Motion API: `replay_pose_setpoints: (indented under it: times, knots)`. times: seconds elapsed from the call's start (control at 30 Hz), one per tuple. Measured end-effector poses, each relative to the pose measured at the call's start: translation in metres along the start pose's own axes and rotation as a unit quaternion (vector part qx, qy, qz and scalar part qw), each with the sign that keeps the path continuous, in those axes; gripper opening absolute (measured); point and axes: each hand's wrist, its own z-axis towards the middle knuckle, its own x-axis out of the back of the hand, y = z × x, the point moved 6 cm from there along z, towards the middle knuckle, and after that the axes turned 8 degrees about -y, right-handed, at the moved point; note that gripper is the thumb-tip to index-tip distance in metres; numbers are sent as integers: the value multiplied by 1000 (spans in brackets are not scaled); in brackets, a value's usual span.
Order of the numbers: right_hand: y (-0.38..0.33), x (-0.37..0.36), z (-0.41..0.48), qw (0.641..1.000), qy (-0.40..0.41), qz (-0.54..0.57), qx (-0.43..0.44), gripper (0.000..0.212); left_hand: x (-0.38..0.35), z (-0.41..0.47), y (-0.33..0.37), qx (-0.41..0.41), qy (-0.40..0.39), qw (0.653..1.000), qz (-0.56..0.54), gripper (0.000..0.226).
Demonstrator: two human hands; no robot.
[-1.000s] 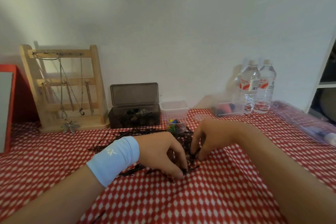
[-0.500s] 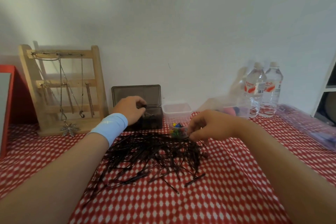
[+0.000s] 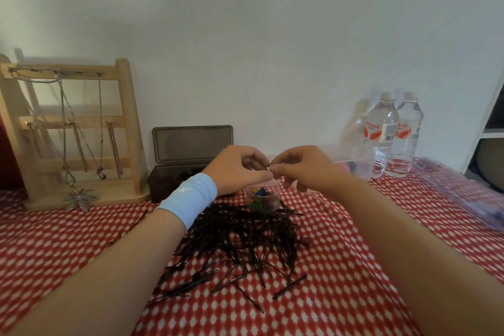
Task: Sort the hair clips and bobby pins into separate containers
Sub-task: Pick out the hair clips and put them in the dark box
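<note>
Both hands are held just above the cup (image 3: 274, 206), fingertips meeting. Left hand (image 3: 240, 169) and right hand (image 3: 300, 168) are each closed in a thumb-and-forefinger pinch on one small item (image 3: 269, 169). It is probably a clip, but it is too small to be told. The other fingers are curled in loosely.

Progress is judged as early to middle.

Done:
- Coloured clips (image 3: 260, 194) are seen inside the cup, which is partly filled.
- A dark box (image 3: 169, 183), lid up, is set left of the cup and slightly behind it.
- Dark contents are seen in the box and are taken to be pins already sorted. No count can be made.

Left:
- A large pile of pins (image 3: 240, 248) is spread on the cloth (image 3: 341, 267) in front of the cup, reaching its base.
- Stray pins are scattered further in front of the cup and to its left.
- No coloured clips are made out in the pile, so the clip side is judged nearly finished.
- The bulk of the pins is judged unsorted, and many more transfers to the box are needed.

A wooden stand (image 3: 73, 131) hung with chains is placed far left of the cup. Two bottles (image 3: 392, 133) are placed far right of it, by the wall.
</note>
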Motion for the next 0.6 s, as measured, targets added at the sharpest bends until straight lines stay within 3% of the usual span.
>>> replay_pose_setpoints:
  times: [0.1,0.2,0.4,0.47,0.6]
  knots:
    - [1,-5,6,999,14,-37,7,13,-6,0,-10,15,36,999,-3,29]
    - [4,-9,6,997,-4,-73,17,14,-9,-2,-19,22,71,997,-4,22]
    - [11,9,-7,988,-17,-154,11,11,-11,-1,-22,22,-5,993,113,5]
    - [9,9,-19,976,-104,-191,-14,11,-12,-2,-23,19,-13,990,137,4]
    - [13,-9,-42,914,-306,-255,-76,18,-16,-1,-18,-11,4,987,161,11]
